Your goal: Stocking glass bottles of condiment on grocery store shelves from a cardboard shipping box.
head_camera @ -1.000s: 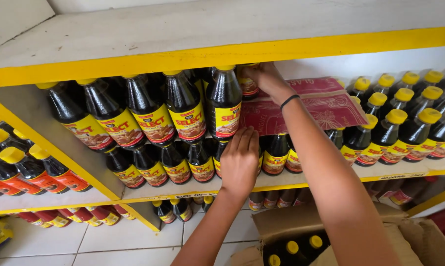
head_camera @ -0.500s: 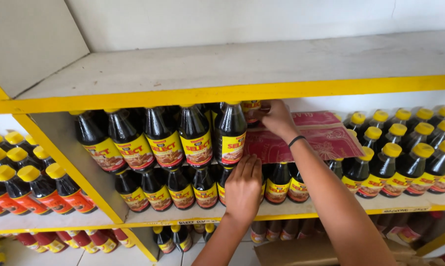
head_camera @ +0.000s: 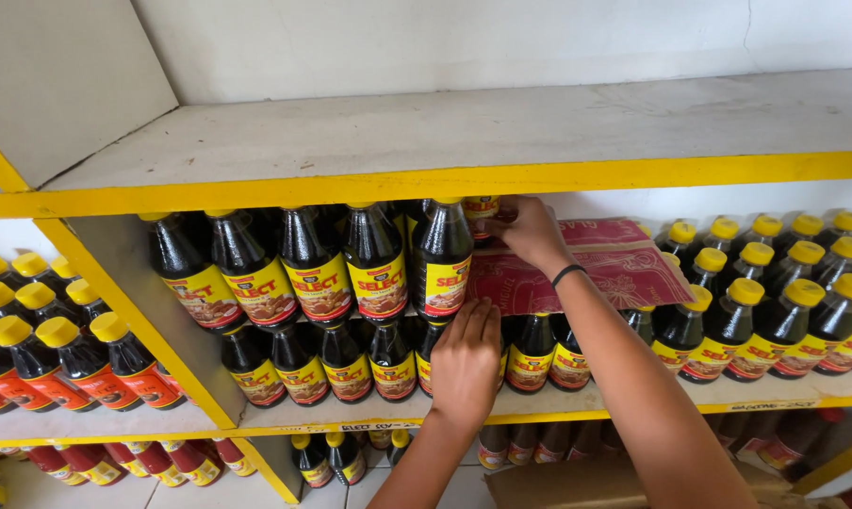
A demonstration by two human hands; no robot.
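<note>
Your view has tipped upward since a moment ago, so more of the bare top shelf (head_camera: pixel 501 132) shows, while both of your hands have stayed at nearly the same places on the stock.

Your right hand (head_camera: pixel 530 231) reaches up and forward with the arm stretched across the frame, a dark band on the wrist. Its fingers are curled over the near left corner of the red cardboard sheet (head_camera: pixel 586 269), pinching it just beside a bottle behind; whether it also holds that bottle you cannot tell. Your left hand (head_camera: pixel 466 358) is raised with the palm forward, fingers together and flat, pressing open against the lower row of bottles (head_camera: pixel 369 353) under the sheet's edge, gripping nothing.

Five dark bottles stand in the upper row (head_camera: pixel 313 264), tilted slightly toward you, on top of the lower row. About seven show in the lower row, some hidden by your hand. The bottles are glossy, round-shouldered, with dark liquid and yellow-and-red paper labels. The sheet is flat, matte and printed with a pale pattern. To the right stand yellow-capped bottles (head_camera: pixel 775 292) in rows, too many to count surely. The shelf is painted board with a yellow front edge (head_camera: pixel 426 184).
</note>
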